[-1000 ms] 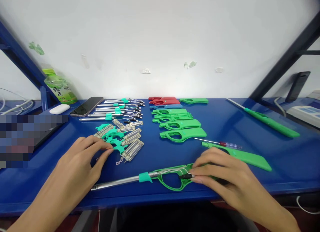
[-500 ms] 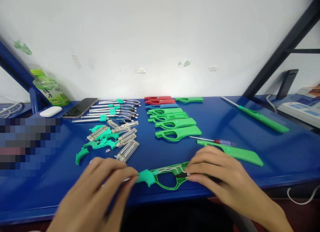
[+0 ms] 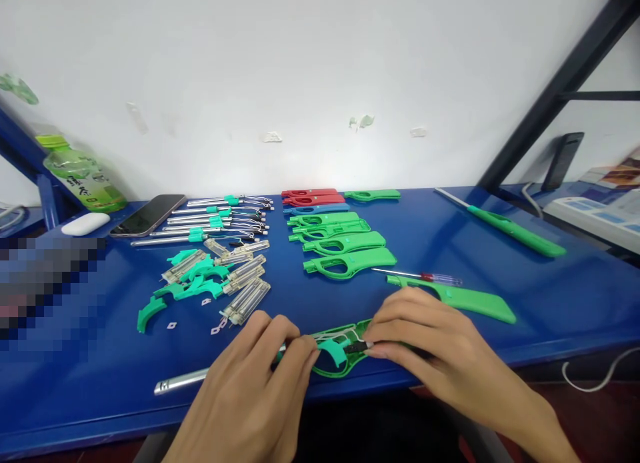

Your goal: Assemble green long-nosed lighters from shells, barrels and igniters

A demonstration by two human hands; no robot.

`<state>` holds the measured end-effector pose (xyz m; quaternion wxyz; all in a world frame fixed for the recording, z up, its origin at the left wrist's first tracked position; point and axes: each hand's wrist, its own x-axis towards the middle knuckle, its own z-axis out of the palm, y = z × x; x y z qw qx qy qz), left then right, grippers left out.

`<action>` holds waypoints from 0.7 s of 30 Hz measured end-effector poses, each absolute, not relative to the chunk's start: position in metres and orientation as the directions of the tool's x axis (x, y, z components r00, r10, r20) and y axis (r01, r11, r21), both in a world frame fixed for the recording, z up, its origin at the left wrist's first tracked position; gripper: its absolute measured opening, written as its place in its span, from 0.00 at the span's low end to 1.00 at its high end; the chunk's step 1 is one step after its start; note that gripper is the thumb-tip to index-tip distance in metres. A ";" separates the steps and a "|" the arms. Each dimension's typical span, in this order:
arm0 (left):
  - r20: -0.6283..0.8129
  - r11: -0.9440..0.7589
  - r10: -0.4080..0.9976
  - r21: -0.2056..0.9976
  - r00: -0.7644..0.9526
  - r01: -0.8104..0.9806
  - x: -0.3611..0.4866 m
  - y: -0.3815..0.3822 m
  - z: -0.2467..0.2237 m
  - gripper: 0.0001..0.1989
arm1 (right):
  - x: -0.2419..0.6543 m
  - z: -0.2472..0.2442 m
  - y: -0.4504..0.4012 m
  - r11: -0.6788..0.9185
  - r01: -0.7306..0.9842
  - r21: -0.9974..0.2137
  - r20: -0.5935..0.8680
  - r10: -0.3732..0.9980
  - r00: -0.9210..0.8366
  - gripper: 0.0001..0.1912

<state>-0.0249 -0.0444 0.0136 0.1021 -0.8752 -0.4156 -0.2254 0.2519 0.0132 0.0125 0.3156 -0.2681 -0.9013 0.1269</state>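
Observation:
A green lighter shell half [image 3: 325, 371] lies near the table's front edge with white wires [image 3: 345, 332] running along it. My left hand [image 3: 260, 376] pinches a turquoise trigger [image 3: 334, 351] by its left end, over the shell's loop. From under that hand a metal lighter tube [image 3: 181, 381] sticks out to the left. My right hand [image 3: 425, 336] closes its fingertips on a small black igniter [image 3: 356, 348] with a pale end, inside the shell. That hand hides the shell's right part.
Further back lie metal tubes with wires [image 3: 200, 221], turquoise triggers [image 3: 197, 276], clear fuel tanks [image 3: 247, 300], and green shell halves [image 3: 360, 260]. A screwdriver [image 3: 435, 278] and another green shell [image 3: 475, 303] lie beyond my right hand. An assembled lighter [image 3: 515, 230] rests at right.
My left hand has moved right with the turquoise trigger, which now overlaps the shell's loop. The metal tube has come into view. My right hand stays on the igniter; the view shifted slightly.

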 end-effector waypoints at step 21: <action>0.651 -0.657 0.623 0.135 0.434 0.742 -0.004 -0.032 0.011 0.08 | 0.255 0.007 0.014 0.847 0.373 -0.379 0.535 0.529 -0.658 0.08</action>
